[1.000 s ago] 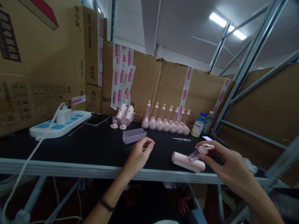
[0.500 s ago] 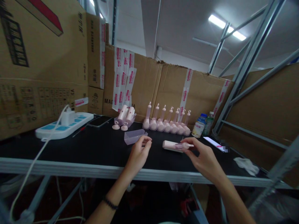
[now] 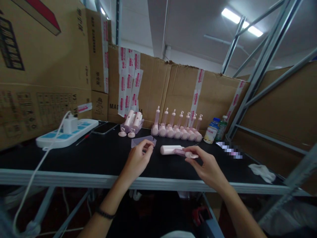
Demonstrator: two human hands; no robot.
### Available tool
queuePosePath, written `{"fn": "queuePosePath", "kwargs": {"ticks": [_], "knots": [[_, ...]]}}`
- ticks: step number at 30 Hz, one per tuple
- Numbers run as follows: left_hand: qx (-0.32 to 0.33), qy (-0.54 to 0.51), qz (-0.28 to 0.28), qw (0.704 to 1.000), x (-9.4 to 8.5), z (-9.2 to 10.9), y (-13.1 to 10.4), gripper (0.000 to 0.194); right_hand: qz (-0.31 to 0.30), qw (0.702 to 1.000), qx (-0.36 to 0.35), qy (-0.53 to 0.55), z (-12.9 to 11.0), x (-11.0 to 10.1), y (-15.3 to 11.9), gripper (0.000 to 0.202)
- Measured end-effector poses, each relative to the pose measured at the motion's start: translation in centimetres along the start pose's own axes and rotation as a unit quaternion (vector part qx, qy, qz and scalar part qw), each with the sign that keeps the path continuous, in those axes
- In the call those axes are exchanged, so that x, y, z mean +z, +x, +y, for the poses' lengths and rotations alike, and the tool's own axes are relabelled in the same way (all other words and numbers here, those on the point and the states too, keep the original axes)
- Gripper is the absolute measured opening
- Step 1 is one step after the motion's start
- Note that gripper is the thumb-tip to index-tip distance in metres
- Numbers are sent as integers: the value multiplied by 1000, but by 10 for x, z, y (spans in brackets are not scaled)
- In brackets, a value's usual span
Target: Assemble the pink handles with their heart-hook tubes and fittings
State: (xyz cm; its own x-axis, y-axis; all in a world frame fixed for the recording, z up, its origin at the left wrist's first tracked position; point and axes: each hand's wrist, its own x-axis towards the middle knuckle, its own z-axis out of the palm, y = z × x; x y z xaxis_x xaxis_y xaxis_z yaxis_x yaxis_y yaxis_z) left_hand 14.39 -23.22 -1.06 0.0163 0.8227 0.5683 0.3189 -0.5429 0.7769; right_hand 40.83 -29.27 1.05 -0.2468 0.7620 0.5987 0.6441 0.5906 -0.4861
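Note:
My right hand [image 3: 206, 165] pinches a translucent pink tube [image 3: 180, 152] by its end with a pale ring-topped cap [image 3: 192, 155]. The tube's other end meets a pale pink cylinder [image 3: 169, 149] lying on the black tabletop; whether the two are joined I cannot tell. To the left, my left hand [image 3: 138, 157] hovers with loosely curled fingers, a gap between thumb and fingertips, and nothing visible in it. Just behind it sits a translucent lilac tray [image 3: 138, 141], partly hidden by the fingers.
Several pink cylinders with upright ring-capped tubes [image 3: 177, 132] stand in a row at the back. Two cylinders [image 3: 133, 120] rest in another tray beside two loose ring caps [image 3: 122, 133]. A power strip [image 3: 56, 140], phone [image 3: 105, 128], bottles [image 3: 211, 133] and white cloth [image 3: 262, 172] surround them.
The cylinder and tube have shifted left together with my right hand. My left hand has moved left and slightly toward me, in front of the lilac tray.

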Motion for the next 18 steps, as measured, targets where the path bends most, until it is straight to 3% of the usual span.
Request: {"fn": "queuePosePath", "kwargs": {"ticks": [3,11,15,18], "knots": [[1,12,7,1000,-9,3,0,17,-7,1000,-5,-5,4,4,3,21],[1,6,7,1000,-15,0,3,20,-3,999,-52,-9,-32,-31,-25,23],[-1,4,2,1000,-15,1,3,20,16,999,-46,15,-23,-18,-17,23],[0,12,-2,1000,-14,3,1,20,-6,999,-43,4,-6,0,-7,22]]}}
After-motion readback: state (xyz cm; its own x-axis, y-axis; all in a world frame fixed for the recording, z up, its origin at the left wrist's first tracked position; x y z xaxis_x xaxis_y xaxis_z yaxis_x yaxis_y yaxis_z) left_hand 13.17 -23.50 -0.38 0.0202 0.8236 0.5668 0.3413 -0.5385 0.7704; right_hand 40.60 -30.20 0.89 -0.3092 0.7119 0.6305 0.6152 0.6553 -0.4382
